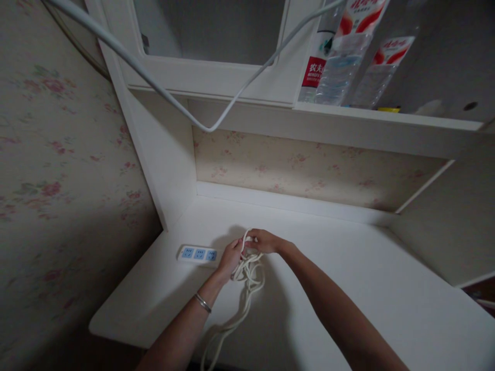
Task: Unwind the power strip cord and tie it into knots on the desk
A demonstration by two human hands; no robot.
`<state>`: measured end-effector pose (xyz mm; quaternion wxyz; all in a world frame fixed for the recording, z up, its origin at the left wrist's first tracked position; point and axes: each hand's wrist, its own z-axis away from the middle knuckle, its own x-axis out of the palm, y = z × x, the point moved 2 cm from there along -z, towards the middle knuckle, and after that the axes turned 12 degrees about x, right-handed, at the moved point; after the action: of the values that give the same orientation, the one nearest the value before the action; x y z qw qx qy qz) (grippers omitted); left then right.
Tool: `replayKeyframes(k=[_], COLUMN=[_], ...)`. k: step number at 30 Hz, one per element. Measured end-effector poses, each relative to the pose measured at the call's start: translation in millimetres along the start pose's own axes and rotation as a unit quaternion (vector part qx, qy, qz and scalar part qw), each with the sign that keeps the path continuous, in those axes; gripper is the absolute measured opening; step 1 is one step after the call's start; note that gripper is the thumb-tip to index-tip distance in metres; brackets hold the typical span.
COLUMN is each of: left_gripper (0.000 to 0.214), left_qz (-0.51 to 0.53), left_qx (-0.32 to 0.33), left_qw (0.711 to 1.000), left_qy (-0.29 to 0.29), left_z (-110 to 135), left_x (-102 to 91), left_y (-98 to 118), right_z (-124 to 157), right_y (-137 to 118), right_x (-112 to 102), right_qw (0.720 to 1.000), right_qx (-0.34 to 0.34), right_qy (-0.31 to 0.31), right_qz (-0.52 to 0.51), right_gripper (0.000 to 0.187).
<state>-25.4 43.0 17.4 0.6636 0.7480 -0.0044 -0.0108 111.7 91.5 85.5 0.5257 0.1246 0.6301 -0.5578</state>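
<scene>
A tangled white power cord (253, 278) hangs in loops between my hands, above the white desk. My left hand (231, 259) is closed around part of the cord. The fingers of my right hand (264, 240) pinch a strand at the top of the bundle, close to the left fingertips. From the bundle the cord trails down past the desk's near edge. Left of my hands lies a white power strip (198, 254) with blue socket faces, its right end partly hidden behind my left hand.
The white desk (328, 288) spreads around my hands, with a side panel (166, 149) at left. Plastic bottles (340, 67) stand on the upper shelf (386, 116). A thick pale cable (162, 90) crosses the upper view. Floral wallpaper (58, 154) covers the left wall.
</scene>
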Motion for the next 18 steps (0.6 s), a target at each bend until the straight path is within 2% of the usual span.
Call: replayKeyframes(k=[3, 5, 10, 14, 18], left_gripper=[0.047, 0.049, 0.061, 0.061, 0.051], left_qz=[0.003, 0.007, 0.002, -0.076, -0.129], left_qx=[-0.005, -0.008, 0.005, 0.024, 0.036], left_qw=[1.000, 0.999, 0.986, 0.982, 0.975], left_qy=[-0.027, -0.052, -0.167, -0.168, -0.178], left_z=[3, 4, 2, -4, -7], left_x=[-2.3, -4.5, -4.0, 1.7, 9.4], left_y=[2, 5, 12, 12, 9], right_z=[7, 15, 41, 63, 76], right_y=[9, 20, 62, 92, 102], right_x=[-15, -28, -55, -63, -64], right_qw=[1.000, 0.999, 0.991, 0.981, 0.978], right_qx=[0.016, 0.044, 0.115, 0.150, 0.147], right_qy=[-0.002, 0.020, 0.069, 0.070, 0.086], right_qz=[0.006, 0.004, -0.022, -0.097, -0.124], right_gripper=[0.029, 0.032, 0.040, 0.038, 0.036])
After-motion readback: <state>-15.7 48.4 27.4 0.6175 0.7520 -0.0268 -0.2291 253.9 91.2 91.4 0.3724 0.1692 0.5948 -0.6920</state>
